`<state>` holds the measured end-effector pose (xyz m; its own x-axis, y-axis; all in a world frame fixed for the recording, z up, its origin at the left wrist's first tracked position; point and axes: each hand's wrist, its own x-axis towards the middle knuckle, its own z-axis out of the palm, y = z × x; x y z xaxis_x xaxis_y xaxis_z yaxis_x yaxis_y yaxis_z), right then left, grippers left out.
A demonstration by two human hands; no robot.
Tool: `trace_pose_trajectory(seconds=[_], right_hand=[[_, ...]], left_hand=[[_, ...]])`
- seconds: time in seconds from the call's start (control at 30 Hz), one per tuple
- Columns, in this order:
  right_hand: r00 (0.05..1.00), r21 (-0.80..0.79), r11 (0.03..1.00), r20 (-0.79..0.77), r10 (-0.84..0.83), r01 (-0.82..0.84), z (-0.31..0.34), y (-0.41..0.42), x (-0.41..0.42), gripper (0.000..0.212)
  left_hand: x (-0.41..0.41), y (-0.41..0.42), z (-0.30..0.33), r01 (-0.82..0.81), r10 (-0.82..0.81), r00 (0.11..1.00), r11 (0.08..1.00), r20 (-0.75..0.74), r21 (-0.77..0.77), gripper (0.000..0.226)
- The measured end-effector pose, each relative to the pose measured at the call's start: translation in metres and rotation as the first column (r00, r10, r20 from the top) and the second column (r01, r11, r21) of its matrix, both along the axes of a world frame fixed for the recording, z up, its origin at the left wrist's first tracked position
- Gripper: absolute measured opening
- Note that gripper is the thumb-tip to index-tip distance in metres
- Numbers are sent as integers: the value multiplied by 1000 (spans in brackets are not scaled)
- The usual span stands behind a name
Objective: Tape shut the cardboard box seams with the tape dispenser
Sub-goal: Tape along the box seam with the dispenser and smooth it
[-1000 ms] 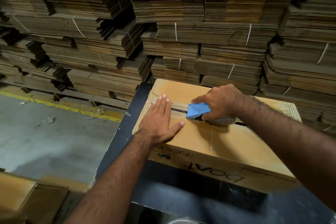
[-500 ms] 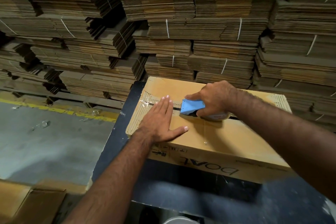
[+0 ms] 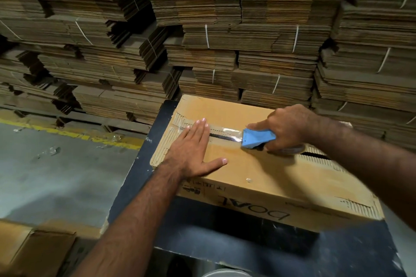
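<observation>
Cardboard box (image 3: pixel 258 168) on a dark table (image 3: pixel 135 177), long axis running left to right, centre seam (image 3: pixel 225 136) along that same line. Left hand (image 3: pixel 191 153) lies flat, fingers straight and together, pressing the tape end down near the left edge of the top. Right hand (image 3: pixel 290 128) curls round the blue tape dispenser (image 3: pixel 257 138), index finger laid along its far side; dispenser sits on the seam just right of the left hand. Clear tape (image 3: pixel 227 131) is stretched over the seam between the two hands.

Key relation: the untaped stretch of seam lies to the right of the dispenser, open slot showing dark beyond the right wrist. The pull likely needs to go straight right along the seam's axis. Right hand does the work; left one only anchors. Drift to near or far side would likely leave the gap uncovered.

Bundled flat cartons (image 3: pixel 247 29) stacked behind.
</observation>
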<state>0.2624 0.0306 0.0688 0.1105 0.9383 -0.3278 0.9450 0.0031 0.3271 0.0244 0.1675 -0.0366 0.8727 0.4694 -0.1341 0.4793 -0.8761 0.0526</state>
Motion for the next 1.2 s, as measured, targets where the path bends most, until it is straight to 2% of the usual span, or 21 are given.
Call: trace_pose_trajectory(seconds=[0.1,0.33,0.5,0.67,1.03,1.2], right_hand=[[1000,27,1000,16,14,-14,-8,4,-3,73],[1000,48,999,5,-5,4,-6,1,-4,72],[1000,39,999,-7,-6,7,-6,-1,-4,72],[1000,44,999,6,-11,10,-7,-1,-5,72],[999,41,998,1,-37,37,-5,-2,-7,73],[999,37,998,-17,-41,42,-4,-1,-7,73]], left_hand=[[4,-11,2,-19,19,1000,1000,9,-8,116],[23,-35,4,86,-85,996,995,20,-48,111],[33,-30,7,14,-13,1000,998,17,-69,111],[55,-42,7,118,-117,993,990,23,-75,111],[30,-59,7,157,-154,987,984,38,-84,105],[37,-53,13,59,-53,996,995,67,-85,109]])
